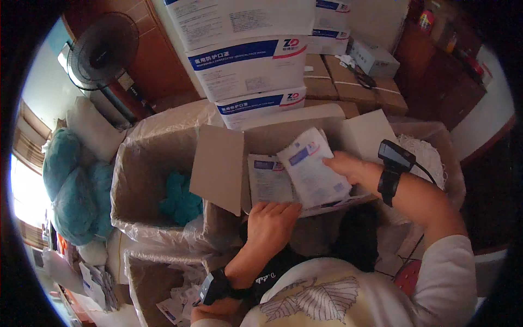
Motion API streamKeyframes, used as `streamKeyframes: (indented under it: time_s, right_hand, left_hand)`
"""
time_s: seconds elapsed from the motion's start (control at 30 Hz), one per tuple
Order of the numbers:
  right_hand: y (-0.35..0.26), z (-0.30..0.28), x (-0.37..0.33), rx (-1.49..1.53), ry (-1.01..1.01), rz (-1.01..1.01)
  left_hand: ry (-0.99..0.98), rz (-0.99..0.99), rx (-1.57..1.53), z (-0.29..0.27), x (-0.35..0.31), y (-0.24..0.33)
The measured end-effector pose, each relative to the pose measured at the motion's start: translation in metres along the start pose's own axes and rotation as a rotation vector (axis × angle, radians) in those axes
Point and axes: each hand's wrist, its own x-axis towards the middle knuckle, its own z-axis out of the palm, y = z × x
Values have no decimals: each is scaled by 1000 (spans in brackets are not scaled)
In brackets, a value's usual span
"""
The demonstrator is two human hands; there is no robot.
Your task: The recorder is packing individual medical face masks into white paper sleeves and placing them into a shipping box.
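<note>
While R hand (351, 168) holds wht pkts (316, 169), they partly hide box (261, 140).

Right before you, an open carton (261, 143) carries flat white packets (268, 182) inside. To your left, a plastic-lined carton (158, 147) holds a crumpled teal bundle (182, 197); nearer you, another lined box (143, 280) contains loose white pieces (178, 306). On your right, a lined container (456, 177) bears a heap of white strands (424, 159). Farther off, you have strapped brown cartons (322, 82) with a pale box (375, 57) and a dark looped item (365, 82) on top.
</note>
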Motion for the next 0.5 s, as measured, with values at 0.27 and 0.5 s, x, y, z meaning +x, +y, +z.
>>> streamKeyframes:
  time_s: [0.27, 0.5]
  right_hand:
    - [54, -5, 75, -913, 85, -105]
    - [59, 9, 87, -837, 119, -86]
  left_hand:
    - [-54, 10, 40, 0, 4, 9]
    - [-4, -10, -49, 0, 0, 6]
